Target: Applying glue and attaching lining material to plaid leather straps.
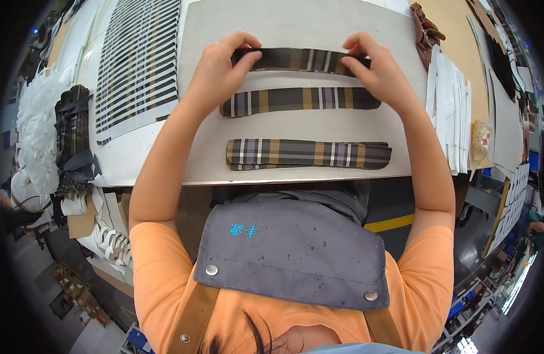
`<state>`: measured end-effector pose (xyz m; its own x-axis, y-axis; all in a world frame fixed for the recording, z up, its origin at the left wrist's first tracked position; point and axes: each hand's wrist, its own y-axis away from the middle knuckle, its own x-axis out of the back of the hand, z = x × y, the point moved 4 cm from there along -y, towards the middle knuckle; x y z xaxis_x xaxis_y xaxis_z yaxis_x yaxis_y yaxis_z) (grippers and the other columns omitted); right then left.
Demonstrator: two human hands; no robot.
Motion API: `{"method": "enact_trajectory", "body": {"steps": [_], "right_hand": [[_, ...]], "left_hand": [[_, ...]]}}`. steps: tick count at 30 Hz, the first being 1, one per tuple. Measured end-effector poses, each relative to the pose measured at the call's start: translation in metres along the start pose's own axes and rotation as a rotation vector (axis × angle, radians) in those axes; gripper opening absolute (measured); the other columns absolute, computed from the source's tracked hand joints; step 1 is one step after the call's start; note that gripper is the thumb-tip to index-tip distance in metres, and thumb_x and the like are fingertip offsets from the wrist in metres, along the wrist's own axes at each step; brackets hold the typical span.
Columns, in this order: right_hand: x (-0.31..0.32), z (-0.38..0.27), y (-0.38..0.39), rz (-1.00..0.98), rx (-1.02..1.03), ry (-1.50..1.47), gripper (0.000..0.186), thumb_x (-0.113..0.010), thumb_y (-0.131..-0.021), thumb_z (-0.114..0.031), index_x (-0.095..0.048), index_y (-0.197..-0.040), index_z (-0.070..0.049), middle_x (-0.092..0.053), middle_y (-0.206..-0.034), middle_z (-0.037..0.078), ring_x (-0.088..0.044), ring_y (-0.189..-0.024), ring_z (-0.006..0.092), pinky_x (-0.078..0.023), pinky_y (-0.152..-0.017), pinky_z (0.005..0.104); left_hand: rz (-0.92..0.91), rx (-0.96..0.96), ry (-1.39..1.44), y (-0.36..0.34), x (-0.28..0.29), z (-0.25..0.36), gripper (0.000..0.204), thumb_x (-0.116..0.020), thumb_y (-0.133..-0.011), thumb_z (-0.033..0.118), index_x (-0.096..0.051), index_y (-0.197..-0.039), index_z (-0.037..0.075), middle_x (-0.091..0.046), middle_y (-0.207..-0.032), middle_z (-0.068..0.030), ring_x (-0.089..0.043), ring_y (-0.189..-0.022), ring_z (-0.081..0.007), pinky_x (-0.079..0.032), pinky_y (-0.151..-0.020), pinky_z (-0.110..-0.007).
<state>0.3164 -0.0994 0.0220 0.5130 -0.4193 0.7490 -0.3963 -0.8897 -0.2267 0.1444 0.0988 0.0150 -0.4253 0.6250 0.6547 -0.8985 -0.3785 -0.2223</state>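
Observation:
A dark plaid fabric strip [295,59] with tan and white bands is stretched between my two hands at the far part of the grey work board. My left hand [227,62] pinches its left end between thumb and fingers. At the other end, my right hand [375,68] pinches the strip the same way. Just nearer to me lies a second plaid strip [301,100], flat on the board. Closest to the table's front edge is a plaid strip stack [307,154], whose layered edges show at its right end.
Beneath the strips is a grey board [307,127]. On the left lie a striped sheet [139,59], a bundle of dark plaid fabric [73,135] and white shredded material [36,130]. White paper strips [449,112], brown fabric [424,32] and a clear plastic item [480,140] sit at the right.

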Motion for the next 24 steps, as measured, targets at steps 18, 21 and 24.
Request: {"method": "enact_trajectory", "body": {"steps": [18, 21, 24], "right_hand": [[0.007, 0.067, -0.019, 0.152, -0.125, 0.141, 0.023, -0.067, -0.084, -0.023, -0.060, -0.098, -0.006, -0.062, -0.093, 0.008, -0.057, -0.086, 0.0233, -0.046, -0.080, 0.0349], [0.013, 0.057, -0.009, 0.217, -0.023, 0.283, 0.023, -0.064, -0.087, -0.024, -0.062, -0.102, -0.007, -0.063, -0.104, 0.009, -0.057, -0.098, 0.0258, -0.044, -0.085, 0.0376], [0.009, 0.038, 0.004, 0.173, 0.148, 0.204, 0.023, -0.060, -0.089, -0.022, -0.062, -0.107, -0.007, -0.062, -0.115, 0.008, -0.055, -0.108, 0.0261, -0.041, -0.090, 0.0387]], "left_hand": [[-0.070, -0.160, -0.603, 0.008, -0.026, 0.009, 0.029, -0.052, -0.094, 0.024, -0.057, -0.120, 0.012, -0.048, -0.136, -0.0075, -0.044, -0.125, -0.0260, -0.028, -0.105, -0.044], [-0.238, -0.163, -0.564, 0.029, -0.043, 0.022, 0.042, -0.046, -0.097, 0.030, -0.046, -0.135, 0.011, -0.038, -0.146, -0.0068, -0.030, -0.137, -0.0260, -0.019, -0.113, -0.043], [-0.313, -0.105, -0.561, 0.036, -0.046, 0.024, 0.049, -0.042, -0.098, 0.034, -0.038, -0.142, 0.011, -0.031, -0.151, -0.0058, -0.021, -0.142, -0.0247, -0.014, -0.116, -0.043]]}}
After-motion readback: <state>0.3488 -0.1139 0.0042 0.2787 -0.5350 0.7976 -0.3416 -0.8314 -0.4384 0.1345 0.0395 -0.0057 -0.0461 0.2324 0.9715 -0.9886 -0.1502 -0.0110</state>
